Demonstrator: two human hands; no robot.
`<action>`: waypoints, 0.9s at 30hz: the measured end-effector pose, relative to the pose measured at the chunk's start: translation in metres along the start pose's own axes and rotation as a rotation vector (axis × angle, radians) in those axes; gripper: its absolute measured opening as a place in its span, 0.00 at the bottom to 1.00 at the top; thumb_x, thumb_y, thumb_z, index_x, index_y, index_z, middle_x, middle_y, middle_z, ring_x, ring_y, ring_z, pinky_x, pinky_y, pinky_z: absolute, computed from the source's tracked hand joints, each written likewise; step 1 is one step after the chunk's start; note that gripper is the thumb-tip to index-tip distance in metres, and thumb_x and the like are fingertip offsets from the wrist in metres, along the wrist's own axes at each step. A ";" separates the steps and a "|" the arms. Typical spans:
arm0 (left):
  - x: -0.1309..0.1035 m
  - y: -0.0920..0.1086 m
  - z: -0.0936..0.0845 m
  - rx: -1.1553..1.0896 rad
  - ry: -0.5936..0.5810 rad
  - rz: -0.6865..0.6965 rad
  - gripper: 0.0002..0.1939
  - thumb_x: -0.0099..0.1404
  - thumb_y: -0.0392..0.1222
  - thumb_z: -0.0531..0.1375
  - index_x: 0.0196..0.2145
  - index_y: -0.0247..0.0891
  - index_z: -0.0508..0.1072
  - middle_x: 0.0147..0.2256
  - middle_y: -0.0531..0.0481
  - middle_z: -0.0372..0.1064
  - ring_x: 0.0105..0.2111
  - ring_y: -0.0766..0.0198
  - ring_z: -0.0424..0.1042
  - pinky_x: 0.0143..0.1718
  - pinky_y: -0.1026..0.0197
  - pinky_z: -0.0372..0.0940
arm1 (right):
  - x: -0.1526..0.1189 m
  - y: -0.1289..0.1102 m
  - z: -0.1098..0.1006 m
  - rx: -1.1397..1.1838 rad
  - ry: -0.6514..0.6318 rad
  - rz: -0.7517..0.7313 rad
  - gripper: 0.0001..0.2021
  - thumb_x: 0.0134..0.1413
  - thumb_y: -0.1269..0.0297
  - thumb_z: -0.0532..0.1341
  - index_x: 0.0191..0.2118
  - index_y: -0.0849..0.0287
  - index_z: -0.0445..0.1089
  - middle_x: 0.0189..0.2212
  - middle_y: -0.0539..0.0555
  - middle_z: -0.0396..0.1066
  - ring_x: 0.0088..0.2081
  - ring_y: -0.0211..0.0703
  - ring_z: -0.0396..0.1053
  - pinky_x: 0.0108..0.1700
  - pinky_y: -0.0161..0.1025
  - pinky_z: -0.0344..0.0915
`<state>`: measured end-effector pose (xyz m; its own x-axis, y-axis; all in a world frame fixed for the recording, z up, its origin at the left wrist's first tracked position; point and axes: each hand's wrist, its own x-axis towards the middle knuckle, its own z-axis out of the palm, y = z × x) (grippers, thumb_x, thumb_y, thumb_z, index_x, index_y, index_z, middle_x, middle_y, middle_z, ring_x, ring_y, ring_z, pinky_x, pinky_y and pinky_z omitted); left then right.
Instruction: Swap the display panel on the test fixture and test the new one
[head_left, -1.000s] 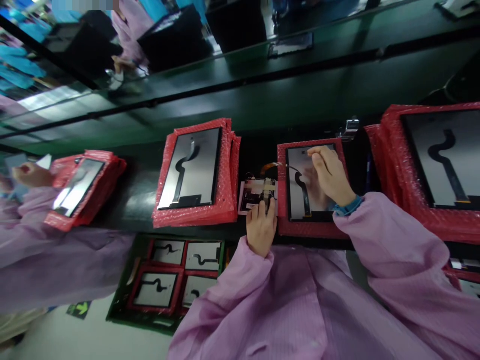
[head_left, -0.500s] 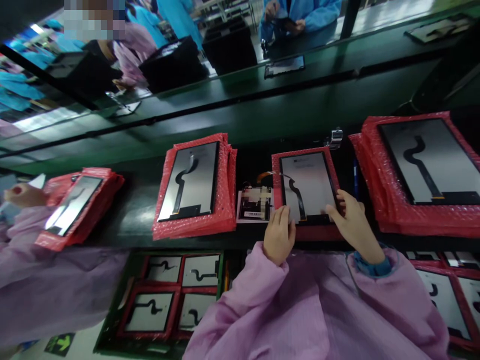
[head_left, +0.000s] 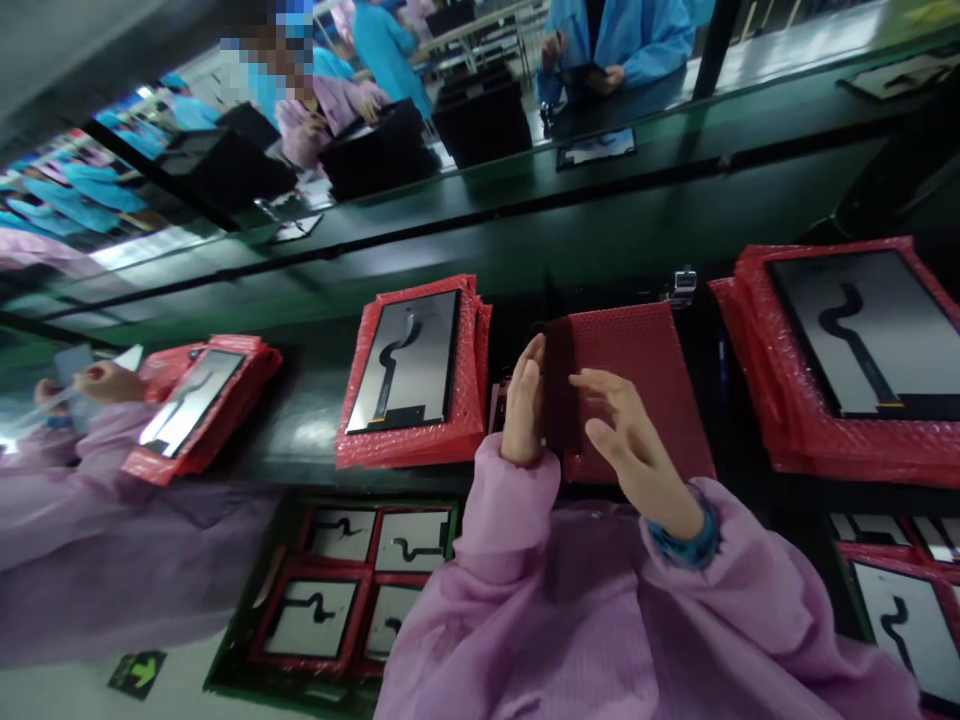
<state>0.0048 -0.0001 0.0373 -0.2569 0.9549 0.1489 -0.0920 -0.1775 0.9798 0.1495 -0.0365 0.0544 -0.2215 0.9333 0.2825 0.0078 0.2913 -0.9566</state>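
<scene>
Panel (head_left: 559,400) dark, edge-on (prob. upright) betw. left hand (head_left: 523,415), right hand (head_left: 626,445), fingers spread.

Tight bench in front of you, stacks close on both sides.

Your left hand (head_left: 523,415) and right hand (head_left: 628,450) hold a dark panel (head_left: 561,400) on edge above the bare red bubble-wrap sheet (head_left: 637,385), which gives you open room just right of the panel. The left stack of screens (head_left: 412,375) crowds your left hand, with only a narrow gap between. The right stack (head_left: 847,355) walls off the far right. Beyond the sheet, a small clip (head_left: 684,283) stands at the bench edge; the green belt (head_left: 525,225) behind it lies open. A co-worker's sleeve (head_left: 112,540) blocks your far left.
</scene>
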 end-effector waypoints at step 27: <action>0.014 -0.043 -0.022 0.072 0.118 -0.150 0.31 0.73 0.60 0.39 0.48 0.40 0.75 0.46 0.40 0.80 0.52 0.48 0.78 0.51 0.46 0.75 | 0.001 0.057 0.013 -0.509 0.148 0.087 0.34 0.68 0.41 0.49 0.71 0.55 0.52 0.63 0.65 0.60 0.64 0.59 0.56 0.66 0.66 0.52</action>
<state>-0.0161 0.0152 -0.0053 -0.3564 0.9342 -0.0118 -0.0693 -0.0138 0.9975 0.1367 -0.0213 -0.0012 -0.0592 0.9674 0.2464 0.5001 0.2424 -0.8313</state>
